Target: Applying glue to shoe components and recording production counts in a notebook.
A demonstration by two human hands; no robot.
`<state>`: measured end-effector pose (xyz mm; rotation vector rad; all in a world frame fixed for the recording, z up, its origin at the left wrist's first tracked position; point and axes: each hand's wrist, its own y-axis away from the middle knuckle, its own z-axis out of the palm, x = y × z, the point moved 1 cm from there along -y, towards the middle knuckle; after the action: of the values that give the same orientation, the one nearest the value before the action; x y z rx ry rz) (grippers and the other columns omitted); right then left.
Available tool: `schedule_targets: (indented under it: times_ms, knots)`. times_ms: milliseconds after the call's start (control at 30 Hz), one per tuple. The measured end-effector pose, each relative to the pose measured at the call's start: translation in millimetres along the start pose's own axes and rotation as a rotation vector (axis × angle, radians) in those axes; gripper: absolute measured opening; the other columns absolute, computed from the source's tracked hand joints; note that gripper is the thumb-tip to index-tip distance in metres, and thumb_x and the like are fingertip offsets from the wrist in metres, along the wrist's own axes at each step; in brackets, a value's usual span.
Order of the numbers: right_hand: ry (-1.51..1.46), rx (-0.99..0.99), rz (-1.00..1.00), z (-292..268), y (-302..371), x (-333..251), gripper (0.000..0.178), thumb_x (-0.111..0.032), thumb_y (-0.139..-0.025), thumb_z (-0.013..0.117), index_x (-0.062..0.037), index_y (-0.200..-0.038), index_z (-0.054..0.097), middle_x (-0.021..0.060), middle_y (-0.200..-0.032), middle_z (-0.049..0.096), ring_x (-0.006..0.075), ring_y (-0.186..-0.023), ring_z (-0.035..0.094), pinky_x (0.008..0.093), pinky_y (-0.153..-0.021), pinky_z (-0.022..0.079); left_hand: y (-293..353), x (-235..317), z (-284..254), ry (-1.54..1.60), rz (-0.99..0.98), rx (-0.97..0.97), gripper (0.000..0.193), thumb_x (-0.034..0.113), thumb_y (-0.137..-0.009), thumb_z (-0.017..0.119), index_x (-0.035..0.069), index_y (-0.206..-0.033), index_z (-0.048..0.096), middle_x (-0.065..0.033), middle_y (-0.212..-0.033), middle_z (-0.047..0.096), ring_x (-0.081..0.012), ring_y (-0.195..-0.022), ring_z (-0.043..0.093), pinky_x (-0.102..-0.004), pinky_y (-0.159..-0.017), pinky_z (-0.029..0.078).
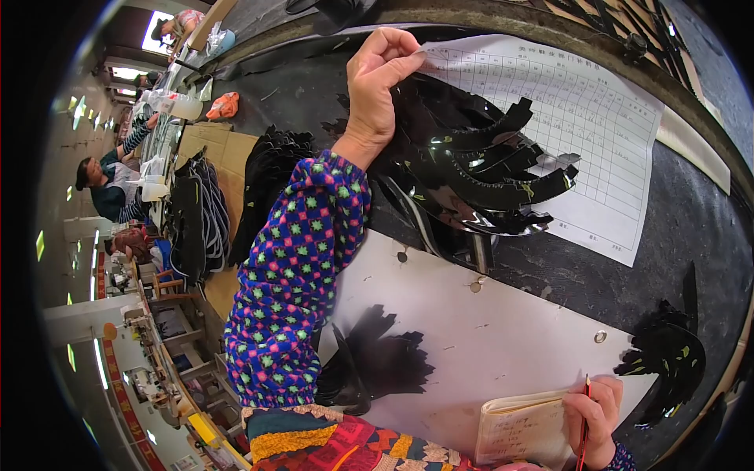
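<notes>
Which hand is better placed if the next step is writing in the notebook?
Probably the right hand: it holds the red-and-black pencil and sits at the right edge of the notebook. The left hand is farther off, pinching a corner of the printed sheet.

Off to the left, brown cardboard [210,140] partly under long black pieces [208,216] with pale edges. Farther up, an orange bundle [223,107] near a whitish plastic jug [184,106]. Beyond, a person in striped sleeves [118,188], and near the top another in a reddish patterned top [188,20]. Lower down, a wooden chair [169,281], a pale sewing machine [149,386], a yellow block [206,432], a red wall banner [124,408].
</notes>
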<state>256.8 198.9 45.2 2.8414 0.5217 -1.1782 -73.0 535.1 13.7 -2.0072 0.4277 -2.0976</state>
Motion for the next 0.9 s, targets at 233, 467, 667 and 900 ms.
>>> schedule_targets:
  times_ms: [233, 467, 667, 900]
  knots:
    - [-0.009, 0.041, -0.061, -2.7, 1.6, 3.0, 0.029, 0.01, -0.073, 0.07, -0.0015, -0.1, 0.068, 0.0153, -0.097, 0.063, 0.0343, -0.088, 0.06, 0.0421, -0.08, 0.049, 3.4, 2.0, -1.6, 0.026, 0.062, -0.035, 0.007, 0.002, -0.077, 0.057, 0.003, -0.083, 0.058, 0.0009, -0.086, 0.057, -0.0068, -0.08, 0.051, -0.0192, -0.078, 0.039]
    - [0.011, 0.013, 0.005, -0.4, -0.3, 1.1, 0.029, 0.007, -0.072, 0.07, -0.006, -0.097, 0.062, 0.009, -0.09, 0.06, 0.0292, -0.083, 0.053, 0.0378, -0.074, 0.045, 5.0, 8.2, 15.1, -0.018, -0.028, -0.075, 0.018, 0.007, -0.079, 0.066, 0.001, -0.096, 0.065, -0.0005, -0.092, 0.062, -0.0101, -0.088, 0.054, -0.022, -0.083, 0.041]
    - [0.003, 0.034, -0.014, 0.8, 0.3, 2.5, 0.03, 0.007, -0.071, 0.071, -0.007, -0.096, 0.063, 0.0081, -0.09, 0.061, 0.0283, -0.084, 0.055, 0.0362, -0.074, 0.046, 2.6, 8.6, 6.7, -0.284, 0.074, -0.296, 0.015, 0.006, -0.078, 0.073, 0.006, -0.093, 0.076, -0.0029, -0.099, 0.067, -0.0161, -0.099, 0.055, -0.0275, -0.089, 0.042]
    - [-0.005, 0.032, -0.009, -0.7, -0.5, 1.0, 0.029, 0.005, -0.072, 0.072, -0.0071, -0.096, 0.064, 0.0079, -0.09, 0.061, 0.0279, -0.084, 0.055, 0.0362, -0.074, 0.046, 2.2, 13.8, 2.8, -0.277, 0.135, -0.442, 0.017, 0.01, -0.07, 0.078, 0.007, -0.087, 0.078, -0.0003, -0.097, 0.07, -0.0183, -0.105, 0.053, -0.0322, -0.095, 0.041]
